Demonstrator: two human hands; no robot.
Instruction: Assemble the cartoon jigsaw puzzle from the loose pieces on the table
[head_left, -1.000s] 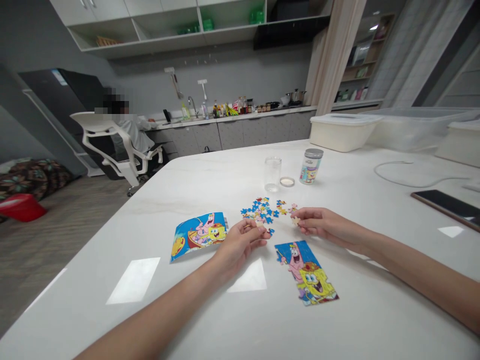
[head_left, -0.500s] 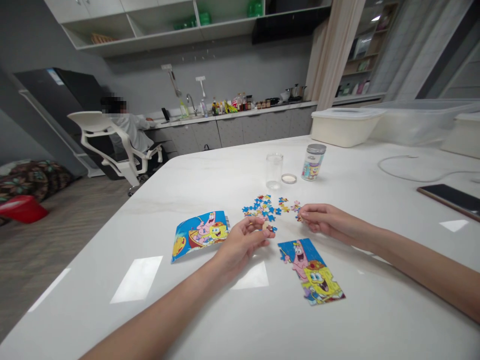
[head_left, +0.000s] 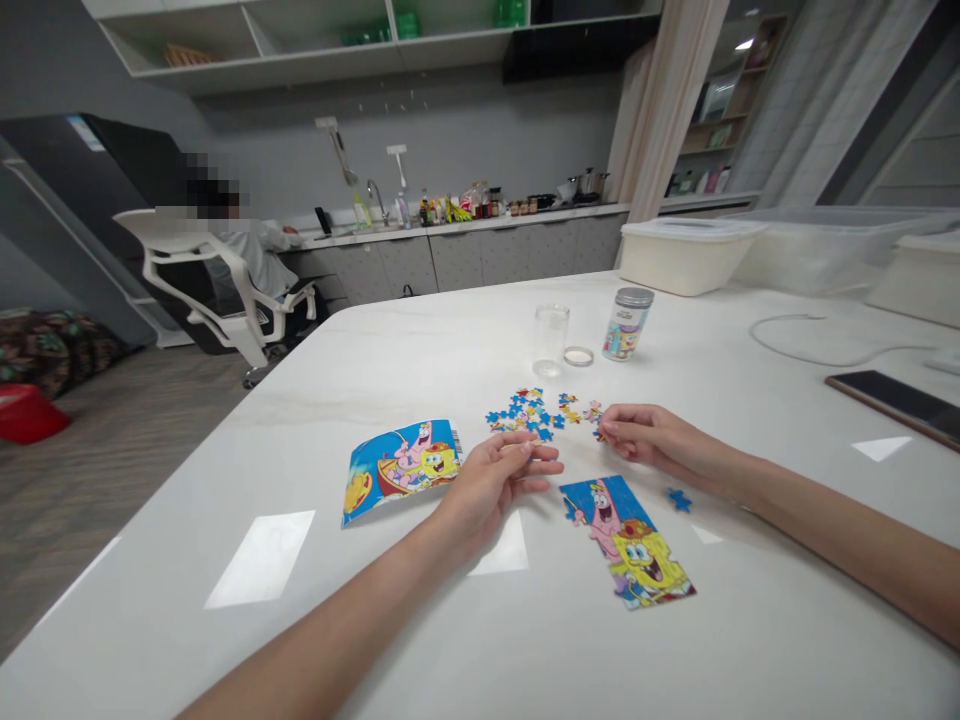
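My left hand is held low over the table with its fingers stretched out and apart, and no piece shows in its grip. My right hand pinches a small puzzle piece at its fingertips, mostly hidden by them. Between the hands and a little beyond lies a loose heap of puzzle pieces. Nearer to me is a partly joined puzzle with a pink starfish and a yellow sponge figure. A single blue puzzle piece lies below my right wrist. Left of my left hand rests a curled picture sheet.
Behind the pieces stand a clear jar, a ring-like lid and a printed can. White bins, a cable and a phone are at the right. A person sits in a white chair by the far counter.
My left fingers have spread, and the piece at their tips no longer shows there. A blue piece now lies below my right wrist. My right hand has hardly moved.
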